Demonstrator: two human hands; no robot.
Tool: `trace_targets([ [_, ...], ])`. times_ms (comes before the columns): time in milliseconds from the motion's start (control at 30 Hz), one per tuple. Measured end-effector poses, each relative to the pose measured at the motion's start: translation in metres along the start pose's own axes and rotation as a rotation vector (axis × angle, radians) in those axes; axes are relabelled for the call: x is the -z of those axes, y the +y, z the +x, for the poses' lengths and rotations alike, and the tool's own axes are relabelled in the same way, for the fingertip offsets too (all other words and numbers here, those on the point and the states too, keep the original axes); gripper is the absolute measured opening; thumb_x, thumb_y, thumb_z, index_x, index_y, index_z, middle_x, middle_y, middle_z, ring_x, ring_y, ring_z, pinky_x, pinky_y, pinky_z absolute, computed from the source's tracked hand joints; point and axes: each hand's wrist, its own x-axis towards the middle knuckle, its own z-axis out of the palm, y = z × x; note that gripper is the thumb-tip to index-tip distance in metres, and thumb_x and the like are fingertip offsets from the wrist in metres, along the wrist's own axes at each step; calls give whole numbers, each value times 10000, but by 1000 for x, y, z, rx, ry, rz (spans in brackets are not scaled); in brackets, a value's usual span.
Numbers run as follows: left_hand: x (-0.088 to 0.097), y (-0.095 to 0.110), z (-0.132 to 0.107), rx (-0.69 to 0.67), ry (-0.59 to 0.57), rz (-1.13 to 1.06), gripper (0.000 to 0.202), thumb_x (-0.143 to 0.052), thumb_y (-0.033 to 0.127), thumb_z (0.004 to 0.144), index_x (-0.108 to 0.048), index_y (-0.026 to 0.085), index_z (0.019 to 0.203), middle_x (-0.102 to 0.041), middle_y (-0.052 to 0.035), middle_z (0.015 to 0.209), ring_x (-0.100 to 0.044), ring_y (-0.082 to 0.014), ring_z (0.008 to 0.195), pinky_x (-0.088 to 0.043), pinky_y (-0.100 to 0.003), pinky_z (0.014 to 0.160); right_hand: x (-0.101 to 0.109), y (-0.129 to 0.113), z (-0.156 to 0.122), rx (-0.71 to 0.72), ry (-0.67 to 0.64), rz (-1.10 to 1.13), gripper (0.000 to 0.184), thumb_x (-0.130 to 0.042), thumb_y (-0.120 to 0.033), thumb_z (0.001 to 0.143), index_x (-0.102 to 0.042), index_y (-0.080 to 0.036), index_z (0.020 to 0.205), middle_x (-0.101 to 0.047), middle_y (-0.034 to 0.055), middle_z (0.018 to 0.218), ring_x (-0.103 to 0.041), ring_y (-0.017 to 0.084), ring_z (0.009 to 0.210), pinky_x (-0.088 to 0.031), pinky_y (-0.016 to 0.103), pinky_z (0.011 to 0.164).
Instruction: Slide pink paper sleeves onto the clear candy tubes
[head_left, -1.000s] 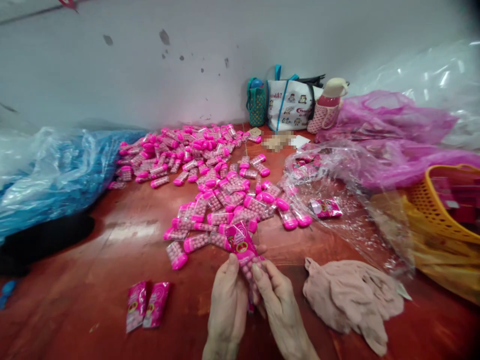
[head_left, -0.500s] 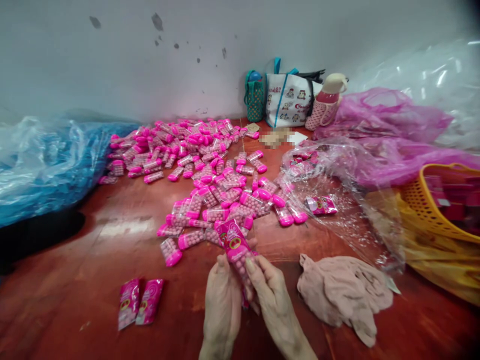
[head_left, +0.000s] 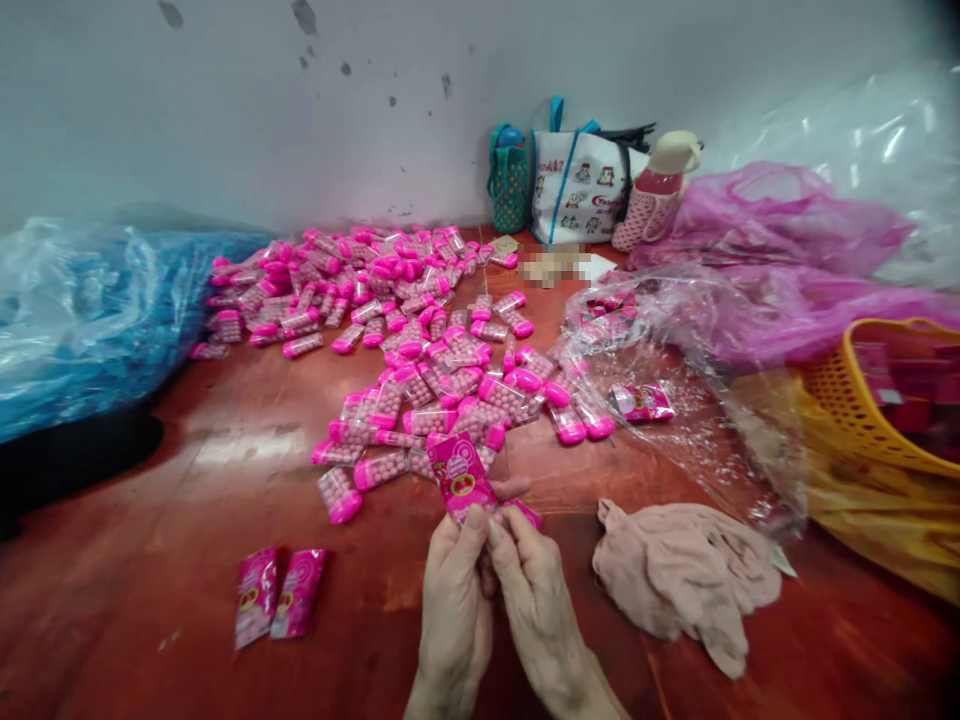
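Between my two hands is a pink printed candy packet [head_left: 460,474], its top tilted away from me. My left hand [head_left: 455,600] pinches its lower end with the thumb on top. My right hand [head_left: 536,595] grips the same end from the other side, thumb close to the left thumb. Another pink printed piece [head_left: 525,514] sticks out by the right fingers; how it is held is hidden. Just beyond lie clear containers of pink candy balls with pink caps [head_left: 379,468]. Two filled packets [head_left: 256,596] rest side by side at the left.
A large heap of candy containers [head_left: 352,270] spreads toward the wall. Blue plastic [head_left: 97,320] lies left. At right are a beige cloth [head_left: 690,575], clear plastic [head_left: 675,340], a pink bag [head_left: 787,215] and a yellow basket [head_left: 844,390]. A white bag [head_left: 574,190] stands between two bottles.
My left hand has closed from beside the packet onto its lower end, thumb now on top. Both hands have come together, covering the candy balls that showed in the packet's lower part.
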Motion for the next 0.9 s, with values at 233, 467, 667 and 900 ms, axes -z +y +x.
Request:
trace_targets([
  [233, 4, 7, 7, 12, -36, -32, 271, -553, 303, 796, -664, 144, 985, -679, -102, 942, -609, -151, 682, -494, -238, 589, 4, -13, 4, -132, -90, 244, 327, -414, -438, 869, -492, -176, 690, -471, -29, 587, -414, 73, 466, -343, 163, 410],
  [467, 0, -8, 3, -54, 65, 19, 229, -584, 290, 774, -694, 131, 896, -695, -97, 864, -627, -189, 789, -491, -268, 706, 0, -4, -5, -27, 78, -74, 243, -393, -375, 888, -540, -182, 869, -613, 37, 714, -555, 140, 580, -406, 222, 527],
  [667, -2, -5, 5, -6, 5, 14, 230, -583, 234, 773, -670, 147, 968, -683, -100, 938, -623, -181, 809, -483, -272, 738, 9, -6, 2, 31, 35, -167, 313, -313, -376, 914, -541, -192, 803, -577, 16, 663, -540, 143, 573, -390, 230, 511],
  [900, 8, -1, 5, 1, -35, 144, 221, -591, 235, 772, -633, 139, 967, -669, -65, 762, -621, -155, 658, -494, -244, 595, 31, -18, 15, 237, 192, -333, 260, -431, -384, 871, -585, -188, 947, -568, 72, 947, -524, 209, 902, -417, 318, 784],
])
